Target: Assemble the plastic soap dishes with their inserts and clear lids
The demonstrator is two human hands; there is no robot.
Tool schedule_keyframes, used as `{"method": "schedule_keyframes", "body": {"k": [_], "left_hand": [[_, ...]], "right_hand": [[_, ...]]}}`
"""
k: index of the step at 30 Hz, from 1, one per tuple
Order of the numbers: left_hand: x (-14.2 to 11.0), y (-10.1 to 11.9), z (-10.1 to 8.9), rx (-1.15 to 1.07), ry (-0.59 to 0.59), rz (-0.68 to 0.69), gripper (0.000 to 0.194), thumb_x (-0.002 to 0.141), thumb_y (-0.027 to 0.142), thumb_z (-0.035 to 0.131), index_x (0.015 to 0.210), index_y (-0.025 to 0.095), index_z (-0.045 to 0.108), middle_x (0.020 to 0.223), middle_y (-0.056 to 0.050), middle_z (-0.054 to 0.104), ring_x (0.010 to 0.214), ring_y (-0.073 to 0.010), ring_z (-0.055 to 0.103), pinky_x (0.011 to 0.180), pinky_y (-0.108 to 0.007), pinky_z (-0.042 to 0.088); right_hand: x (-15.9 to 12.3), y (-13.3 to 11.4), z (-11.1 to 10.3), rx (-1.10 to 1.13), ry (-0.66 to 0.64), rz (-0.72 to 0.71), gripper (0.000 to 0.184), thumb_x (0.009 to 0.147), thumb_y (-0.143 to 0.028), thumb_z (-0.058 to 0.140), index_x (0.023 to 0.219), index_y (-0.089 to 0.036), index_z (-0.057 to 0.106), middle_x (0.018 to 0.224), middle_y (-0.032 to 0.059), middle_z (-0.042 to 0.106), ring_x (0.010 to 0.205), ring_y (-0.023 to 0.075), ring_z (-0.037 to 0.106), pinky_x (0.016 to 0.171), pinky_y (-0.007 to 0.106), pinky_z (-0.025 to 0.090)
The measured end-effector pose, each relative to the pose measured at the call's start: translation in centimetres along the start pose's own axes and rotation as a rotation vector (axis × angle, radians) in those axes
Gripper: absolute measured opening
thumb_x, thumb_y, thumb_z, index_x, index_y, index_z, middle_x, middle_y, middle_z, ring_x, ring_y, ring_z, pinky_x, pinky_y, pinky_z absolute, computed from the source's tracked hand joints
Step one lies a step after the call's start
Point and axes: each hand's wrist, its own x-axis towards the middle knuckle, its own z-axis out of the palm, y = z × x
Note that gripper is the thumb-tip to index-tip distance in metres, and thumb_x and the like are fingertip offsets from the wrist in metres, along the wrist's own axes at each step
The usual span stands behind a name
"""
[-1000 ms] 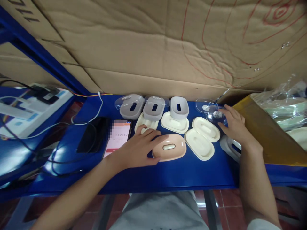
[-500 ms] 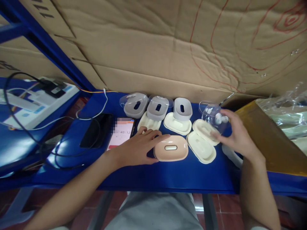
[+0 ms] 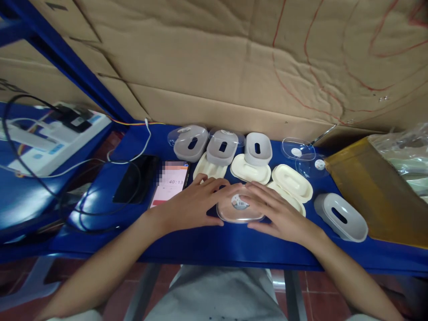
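A peach oval soap dish lies on the blue table in front of me. On top of it sits a clear plastic lid with a round printed sticker. My left hand grips the dish's left side, thumb at the near edge and fingers over the far one. From the right, my right hand closes around the lid, fingers across its top and thumb at the front. Its knuckles partly hide a pair of cream oval trays. I cannot tell whether the lid is fully seated.
Grey slotted boxes stand along the back on cream trays; another grey box lies at right. Loose clear lids rest behind. To the left are a lit phone, a dark phone and a power strip. A brown carton stands right.
My right hand has brought a clear lid from the back right leftward onto the peach dish. My left hand has stayed on the dish.
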Motion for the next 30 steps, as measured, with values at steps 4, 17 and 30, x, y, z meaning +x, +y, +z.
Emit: {"method": "schedule_keyframes", "body": {"k": [4,17,30], "left_hand": [[0.2,0.2,0.4,0.039,0.045,0.018,0.101,0.094,0.055,0.083,0.172,0.033,0.023,0.153,-0.013,0.058,0.135,-0.036,0.059,0.116,-0.049,0.033],[0.2,0.4,0.1,-0.001,0.046,0.024,0.105,0.087,0.038,0.093,0.169,0.034,0.028,0.145,-0.012,0.059,0.133,-0.0345,0.061,0.113,-0.046,0.043],[0.0,0.6,0.3,-0.145,0.015,-0.004,0.09,0.092,0.032,0.085,0.165,0.032,0.032,0.151,-0.013,0.056,0.141,-0.0342,0.056,0.113,-0.046,0.049]], "right_hand": [[0.3,0.0,0.1,0.002,0.004,-0.007,0.079,0.105,-0.041,0.069,0.173,-0.032,0.03,0.177,0.0084,0.038,0.163,0.0306,0.039,0.13,0.057,0.043],[0.3,-0.3,1.0,-0.182,0.028,-0.087,0.084,0.102,-0.043,0.074,0.173,-0.025,0.033,0.171,0.0139,0.048,0.16,0.0351,0.042,0.127,0.058,0.048],[0.9,-0.9,0.9,-0.152,-0.016,-0.016,0.075,0.105,-0.045,0.068,0.172,-0.031,0.036,0.169,0.011,0.05,0.16,0.036,0.041,0.127,0.06,0.046]]}}
